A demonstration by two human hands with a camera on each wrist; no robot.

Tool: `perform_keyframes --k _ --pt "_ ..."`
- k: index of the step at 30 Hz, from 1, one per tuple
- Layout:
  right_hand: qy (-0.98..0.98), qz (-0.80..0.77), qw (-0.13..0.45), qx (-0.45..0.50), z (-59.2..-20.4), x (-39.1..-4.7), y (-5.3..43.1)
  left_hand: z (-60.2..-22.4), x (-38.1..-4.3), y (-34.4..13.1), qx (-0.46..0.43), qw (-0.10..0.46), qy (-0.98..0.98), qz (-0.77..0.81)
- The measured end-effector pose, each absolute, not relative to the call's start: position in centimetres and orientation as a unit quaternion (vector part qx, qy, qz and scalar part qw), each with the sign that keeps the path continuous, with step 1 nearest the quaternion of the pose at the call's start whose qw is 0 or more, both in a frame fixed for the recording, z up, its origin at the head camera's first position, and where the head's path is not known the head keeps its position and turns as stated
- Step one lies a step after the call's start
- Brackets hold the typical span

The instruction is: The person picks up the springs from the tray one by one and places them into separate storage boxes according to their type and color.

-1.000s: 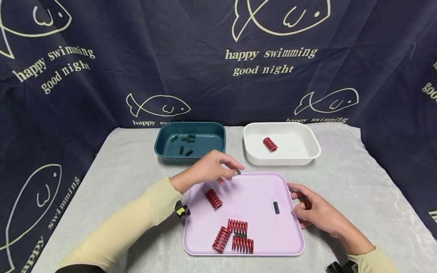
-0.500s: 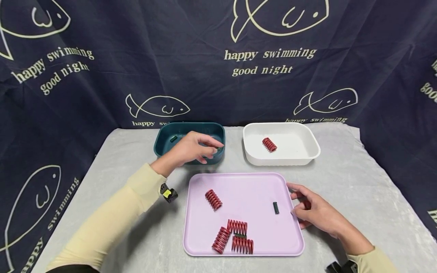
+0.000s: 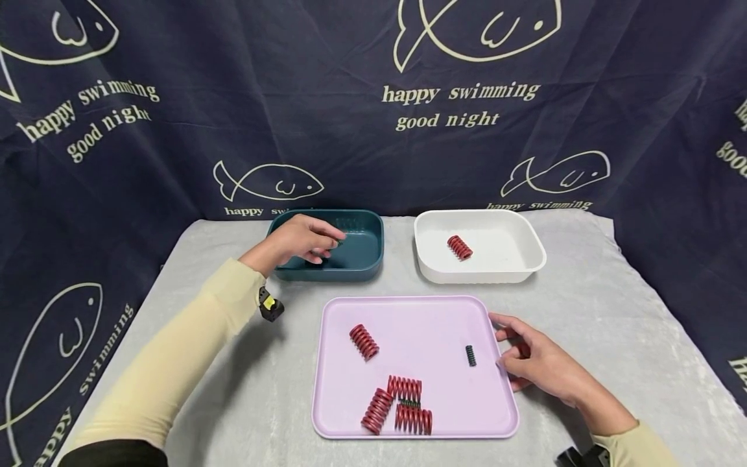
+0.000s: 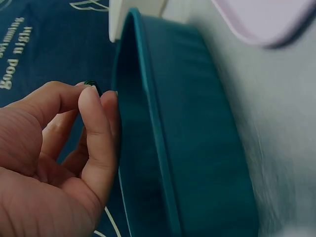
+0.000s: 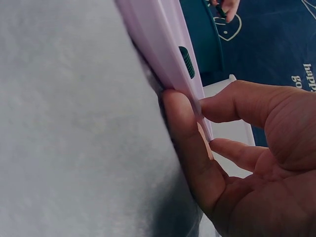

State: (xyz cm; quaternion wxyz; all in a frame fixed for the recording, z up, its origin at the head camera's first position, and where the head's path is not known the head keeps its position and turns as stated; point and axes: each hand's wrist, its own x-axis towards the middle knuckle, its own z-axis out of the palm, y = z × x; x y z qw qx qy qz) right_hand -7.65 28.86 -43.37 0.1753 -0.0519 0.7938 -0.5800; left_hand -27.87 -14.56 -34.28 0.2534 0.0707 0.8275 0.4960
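Left hand [image 3: 300,237]: pinching a small green spring [image 4: 93,85] between thumb and fingertips over the teal bin [image 3: 362,259].
Right hand [image 3: 543,363]: gripping the lilac tray [image 3: 432,331] by its right edge, fingers bending.
Tray: carrying four red springs [image 3: 364,342] and two dark green springs [image 3: 471,355].

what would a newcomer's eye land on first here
Probably the lilac tray at the near centre, bearing four red springs. Behind it stand a teal bin, left, and a white bin, right, with one red spring. Over the teal bin, the left hand pinches a small green spring.
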Motion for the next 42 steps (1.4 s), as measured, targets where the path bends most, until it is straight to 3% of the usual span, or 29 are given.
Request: perform_keyframes --k 20,42 --pt "0.795 -0.579 0.177 -0.046 -43.3 -7.8 28.8 -36.3 -30.7 -16.6 0.052 0.286 0.877 0.381" --pt "0.796 -0.575 0.184 -0.041 -43.3 -7.9 28.8 -37.1 -30.9 -17.2 0.045 0.287 0.879 0.379"
